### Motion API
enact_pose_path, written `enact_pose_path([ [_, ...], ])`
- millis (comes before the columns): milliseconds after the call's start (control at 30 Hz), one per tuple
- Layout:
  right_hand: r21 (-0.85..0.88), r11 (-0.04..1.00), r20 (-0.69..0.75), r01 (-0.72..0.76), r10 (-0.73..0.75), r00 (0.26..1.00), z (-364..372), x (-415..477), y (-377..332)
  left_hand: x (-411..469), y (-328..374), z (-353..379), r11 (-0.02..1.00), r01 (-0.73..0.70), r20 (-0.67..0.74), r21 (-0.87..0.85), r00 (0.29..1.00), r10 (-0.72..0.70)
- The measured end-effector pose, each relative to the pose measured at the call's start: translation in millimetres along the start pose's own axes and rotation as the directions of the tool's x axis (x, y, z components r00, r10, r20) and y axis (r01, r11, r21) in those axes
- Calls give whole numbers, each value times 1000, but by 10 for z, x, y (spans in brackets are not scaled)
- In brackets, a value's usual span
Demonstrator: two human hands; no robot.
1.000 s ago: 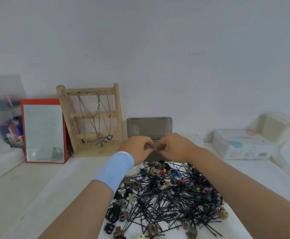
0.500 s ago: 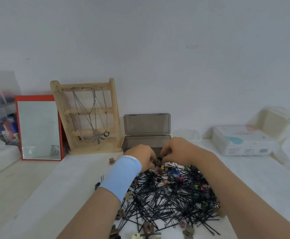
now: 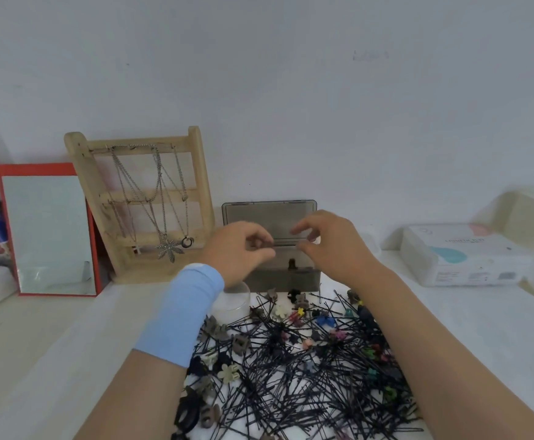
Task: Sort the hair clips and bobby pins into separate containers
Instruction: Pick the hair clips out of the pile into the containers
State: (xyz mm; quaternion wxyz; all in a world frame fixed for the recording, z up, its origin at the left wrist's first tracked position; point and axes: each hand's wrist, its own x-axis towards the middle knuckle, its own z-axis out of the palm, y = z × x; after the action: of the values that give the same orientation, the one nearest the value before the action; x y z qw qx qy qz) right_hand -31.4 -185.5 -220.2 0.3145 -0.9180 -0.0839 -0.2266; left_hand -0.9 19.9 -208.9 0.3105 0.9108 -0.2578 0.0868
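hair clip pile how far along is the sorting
Barely started. One brown clip shows inside the open grey box. The left hand appears to pinch a small dark piece above it; the right hand hovers open alongside. Nearly the whole pile of clips and bobby pins lies mixed on the table.

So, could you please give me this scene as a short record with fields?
left hand: above grey box, fingers curled; contents unclear
right hand: above box, fingers loose, holding nothing
grey box: lid open, one brown hair clip inside
clear container: at the box's front left corner
pile: bobby pins and hair clips mixed together
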Motion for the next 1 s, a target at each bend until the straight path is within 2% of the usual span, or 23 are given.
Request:
enact_pose_path([
  [67,-23,999,65,27,-25,998,-91,9,-30,80,-35,-15,999,35,-38,-4,999,-35],
  [100,-53,998,175,32,-22,984,-133,0,-49,101,-42,-5,998,57,-33,13,998,-56],
  [200,-170,985,533,40,57,844,-133,-70,-109,92,-60,73,993,75,-16,86,997,-74],
  [267,-260,964,591,54,114,799,-63,-114,-155,37,-34,111,996,23,-11,91,1000,-22],
  [333,-420,891,549,169,101,829,10,-136,-198,-38,16,126,993,-7,110,119,994,-6],
  [400,-515,813,525,272,48,850,65,-167,-231,-117,74,162,981,-23,289,194,957,-35],
  [533,-552,786,538,279,80,839,80,-209,-219,-208,176,311,930,-130,453,345,891,-43],
  [633,-475,856,550,205,107,828,-34,-195,-230,-212,185,346,929,-125,449,348,892,-48],
  [733,-329,940,509,95,92,856,-227,-133,-180,-192,169,285,955,-95,399,281,916,-27],
  [833,-231,973,280,-1,68,958,-316,-67,-97,-159,136,176,981,-42,329,192,944,-24],
  [900,-204,978,108,-53,76,991,-274,-59,-65,-140,90,104,985,-19,274,169,961,-29],
  [1000,-246,968,98,-47,73,993,-207,-86,-90,-169,79,120,982,-42,358,186,933,-28],
])
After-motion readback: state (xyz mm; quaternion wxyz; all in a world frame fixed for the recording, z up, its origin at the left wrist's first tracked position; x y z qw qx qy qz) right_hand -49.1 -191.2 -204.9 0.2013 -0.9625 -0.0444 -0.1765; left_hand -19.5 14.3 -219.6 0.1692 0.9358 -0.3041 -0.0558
